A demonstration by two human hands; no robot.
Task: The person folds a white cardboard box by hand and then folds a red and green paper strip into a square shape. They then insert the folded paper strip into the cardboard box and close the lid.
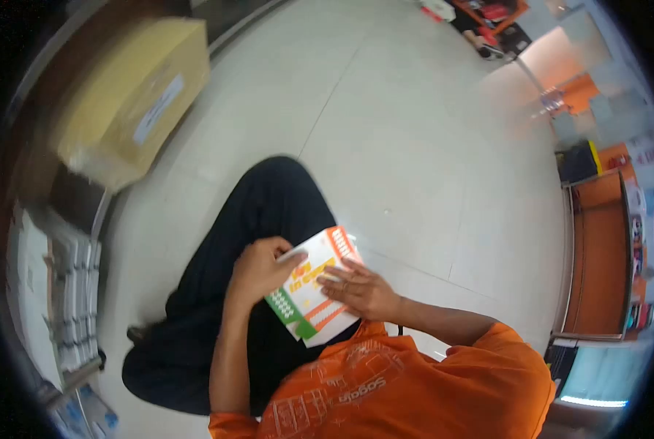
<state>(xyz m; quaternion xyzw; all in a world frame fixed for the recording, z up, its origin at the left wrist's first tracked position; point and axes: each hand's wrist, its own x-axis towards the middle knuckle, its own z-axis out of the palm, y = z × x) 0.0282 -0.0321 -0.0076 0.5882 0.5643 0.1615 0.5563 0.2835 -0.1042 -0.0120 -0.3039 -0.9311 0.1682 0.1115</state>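
Note:
A white box (314, 311) with orange and green printed ends and yellow lettering rests on my lap, over dark trousers (217, 293). My left hand (265, 265) is at its upper left edge, fingers reaching onto the printed face; a pinch or grip there is not clear. Across the right part of the face lies my right hand (358, 291), its fingers spread and flat on the box. The underside of the box is hidden.
A large taped yellow carton (137, 102) stands at the upper left. Stacked white boxes (74, 293) line the left side. Pale tiled floor (393, 146) spreads ahead. An orange-brown shelf unit (600, 256) stands at the right, with a black and yellow object (580, 161) beside it.

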